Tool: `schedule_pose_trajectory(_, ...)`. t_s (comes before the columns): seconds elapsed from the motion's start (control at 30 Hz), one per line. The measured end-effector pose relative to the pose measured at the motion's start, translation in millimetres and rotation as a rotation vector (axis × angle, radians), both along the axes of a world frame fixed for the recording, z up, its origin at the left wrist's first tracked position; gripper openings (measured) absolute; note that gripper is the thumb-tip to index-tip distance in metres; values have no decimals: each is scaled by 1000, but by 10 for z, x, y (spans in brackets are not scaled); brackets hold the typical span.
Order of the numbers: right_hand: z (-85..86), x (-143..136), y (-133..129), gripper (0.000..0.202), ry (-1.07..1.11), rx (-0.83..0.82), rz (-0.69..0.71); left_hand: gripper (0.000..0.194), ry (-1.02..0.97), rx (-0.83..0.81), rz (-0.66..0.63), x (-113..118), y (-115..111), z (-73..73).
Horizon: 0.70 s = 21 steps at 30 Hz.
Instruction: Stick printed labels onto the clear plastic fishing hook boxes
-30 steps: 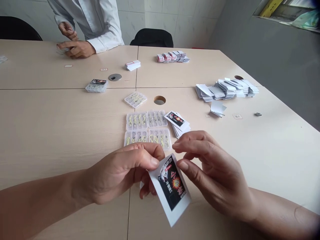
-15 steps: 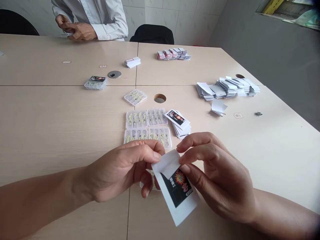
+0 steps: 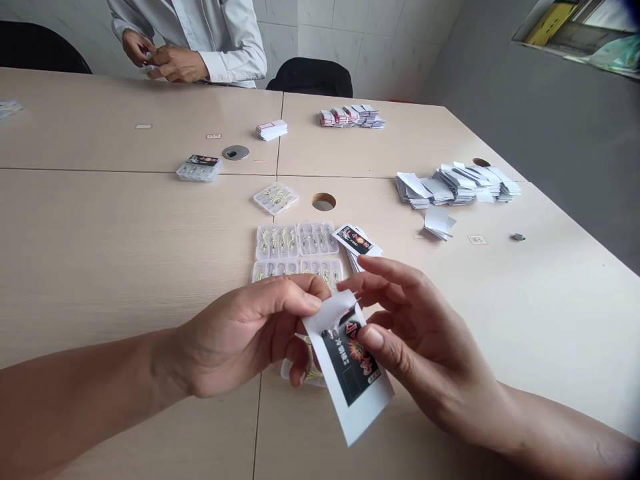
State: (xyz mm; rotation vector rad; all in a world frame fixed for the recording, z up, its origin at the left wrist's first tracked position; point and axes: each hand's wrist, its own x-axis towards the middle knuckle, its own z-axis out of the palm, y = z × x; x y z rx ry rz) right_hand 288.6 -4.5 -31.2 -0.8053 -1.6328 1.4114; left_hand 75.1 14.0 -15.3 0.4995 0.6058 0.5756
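Observation:
My left hand [image 3: 260, 333] pinches the upper left corner of a white paper card [image 3: 345, 360] with a black, red and yellow print. The card hangs tilted, printed face toward me. My right hand [image 3: 425, 353] has its thumb on the card's right edge. Its index finger is by the top edge, the others loosely curled behind. Below my left fingers a clear plastic box [image 3: 317, 379] is partly hidden; whether it is held I cannot tell. Just beyond, clear boxes [image 3: 277, 241] of fish hooks with yellowish line stand beside a stack of printed cards [image 3: 354, 239].
A single hook box [image 3: 276, 198] lies near a round table hole [image 3: 324, 201]. Closed boxes [image 3: 199, 168] sit left. White paper stacks [image 3: 455, 185] and red-edged stacks [image 3: 353, 116] lie farther back. Across the table [image 3: 125, 267], a person's hands [image 3: 167, 60] handle something small.
The card's folded-over top has opened out, showing more of its print. My right fingers have spread a little. The view has shifted slightly, and the person opposite has moved their hands.

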Motion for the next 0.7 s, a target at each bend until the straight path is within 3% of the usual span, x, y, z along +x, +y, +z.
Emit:
schedule_pose_trajectory(0.13,38,-23,11,43,111,-174,36,16,63,67,5,-2,0,-5)
schedule_pose_trajectory(0.27,58,-31,20,31,109,-167,-16,4,164,162,31,18,-4,-11)
schedule_pose_trajectory(0.4,77,-38,44,20,68,-161,-52,9,209,266,39,22,-15,-11)
schedule_pose_trajectory(0.6,92,-67,92,9,99,-244,-121,23,396,542,42,-42,-62,-34)
schedule_pose_trajectory(0.7,89,-73,112,5,99,-218,-134,21,597,821,89,-34,-93,-40)
